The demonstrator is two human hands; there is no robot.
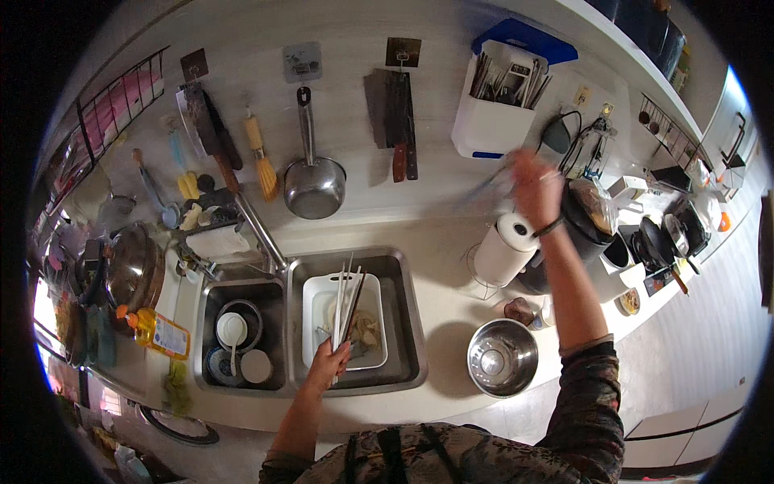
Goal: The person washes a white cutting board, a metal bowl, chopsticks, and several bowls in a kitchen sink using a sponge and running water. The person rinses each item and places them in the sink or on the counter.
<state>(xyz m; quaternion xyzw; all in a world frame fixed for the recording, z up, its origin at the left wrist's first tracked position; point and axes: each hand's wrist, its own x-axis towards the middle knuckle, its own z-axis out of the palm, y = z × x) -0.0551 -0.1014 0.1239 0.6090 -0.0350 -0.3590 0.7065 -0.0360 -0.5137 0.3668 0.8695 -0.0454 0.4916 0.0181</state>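
Observation:
My left hand [329, 363] grips a bundle of chopsticks [346, 302], mostly pale with a dark one at the right. The bundle slants up over a white plastic basin [307, 339] in the larger sink bowl. Inside the basin lies a crumpled pale item [366, 330], partly behind the chopsticks; what it is I cannot tell. My right hand [537, 181] is raised in front of the wall, below a white utensil holder [493, 124] with a blue lid and several chopsticks. It is motion-blurred, and thin blurred sticks [487, 184] stick out from it to the left.
Bowls and a white ladle [233, 345] fill the smaller sink bowl, under the faucet [260, 233]. A paper towel roll [503, 251] and a steel bowl [502, 358] stand on the right counter. A dish soap bottle [160, 333] lies left. Cleavers [396, 115] and a saucepan [314, 187] hang on the wall.

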